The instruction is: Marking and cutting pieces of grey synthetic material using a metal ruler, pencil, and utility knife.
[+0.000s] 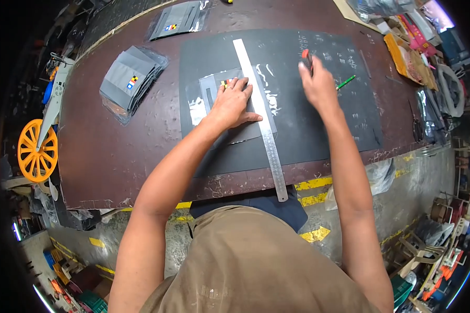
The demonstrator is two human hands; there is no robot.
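Pressing flat with fingers spread, our left hand [234,101] pins a grey bagged piece [216,96] and the long steel ruler [261,117] against the black cutting mat [318,120], while our right hand [316,78] grips an orange-handled cutter [306,56] just right of the ruler.

My left hand [234,101] covers most of the grey piece [214,96] under it, so I can't see its middle. My right hand [316,83] hides nearly all of the red tool [306,55]; only a bit pokes out. The ruler [263,122] end hangs past the table edge. Stuff at the upper right is too blurry to tell
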